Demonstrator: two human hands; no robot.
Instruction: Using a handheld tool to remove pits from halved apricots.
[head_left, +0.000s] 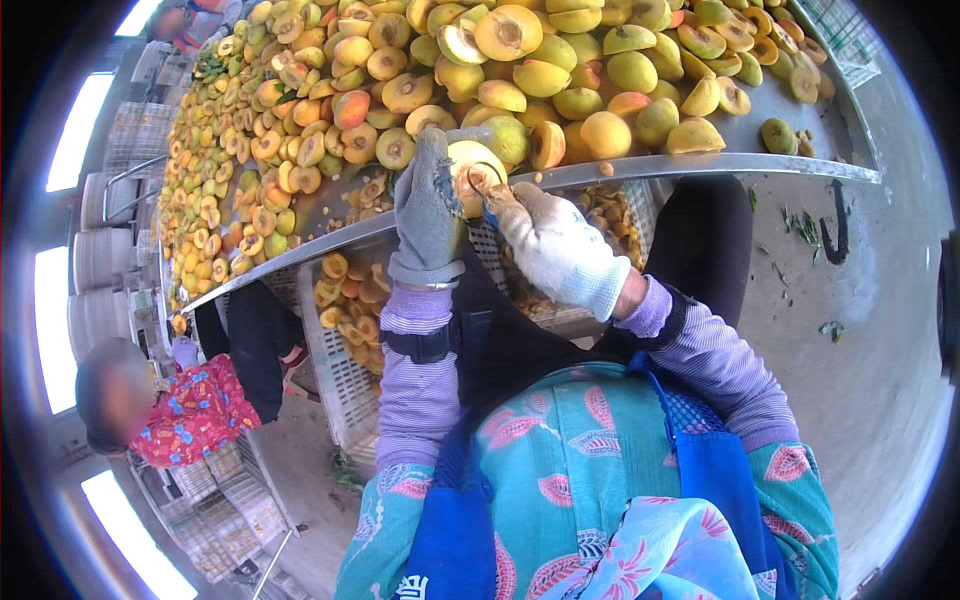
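Observation:
My left hand (431, 206), in a grey work glove with dark worn patches, holds a halved yellow peach (472, 171) at the table's near edge, cut face towards me. My right hand (555, 240), in a white knitted glove, grips a pitting tool with a thin curved metal loop (480, 180) and a blue part at its base. The loop lies against the middle of the cut face; whether the stone is still inside cannot be told. Many halved peaches (508, 32) are heaped on the metal table just beyond my hands.
The table's raised metal rim (637, 166) runs across in front of me. Below it stand a plastic crate (337, 390) of peach halves and another container holding scraps (607, 214). A co-worker (195, 412) sits at the left; another person (202, 22) is at the far left corner.

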